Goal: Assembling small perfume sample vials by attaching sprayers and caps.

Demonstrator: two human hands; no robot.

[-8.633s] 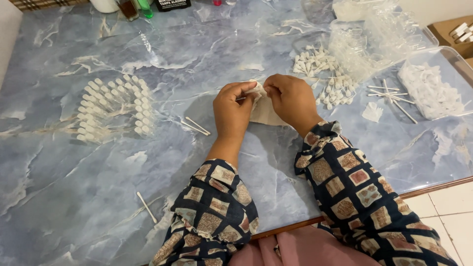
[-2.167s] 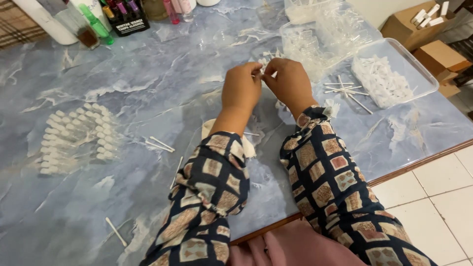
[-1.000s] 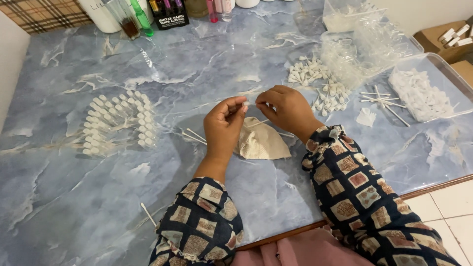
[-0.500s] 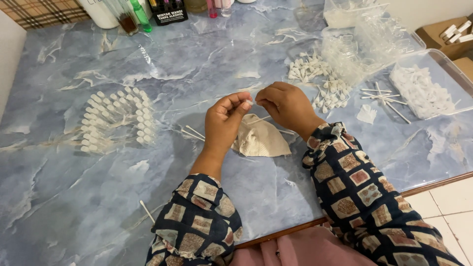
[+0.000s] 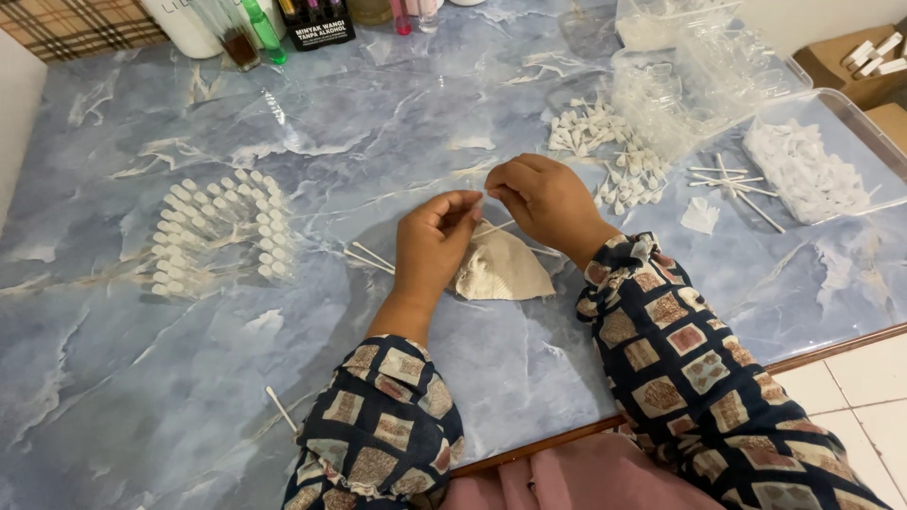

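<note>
My left hand (image 5: 433,236) and my right hand (image 5: 540,196) meet over the middle of the blue marble table (image 5: 283,368). Between their fingertips they pinch a small clear vial with a thin white stick (image 5: 491,229) running out of it. Which hand holds which part is hard to tell. Just below the hands lies a crumpled beige cloth (image 5: 503,269). To the left, several capped clear vials (image 5: 219,231) lie in neat rows. Two loose white sticks (image 5: 370,257) rest beside my left hand.
A heap of white caps (image 5: 595,142) and clear plastic bags (image 5: 699,76) lie at the back right. A clear tray (image 5: 808,170) holds white parts, with white sticks (image 5: 732,184) beside it. Bottles (image 5: 255,24) stand at the far edge. A lone stick (image 5: 281,408) lies near my left sleeve.
Over the last second both hands stay together above the cloth with only small finger motion. Two seconds ago they were farther right, near the caps and bags.
</note>
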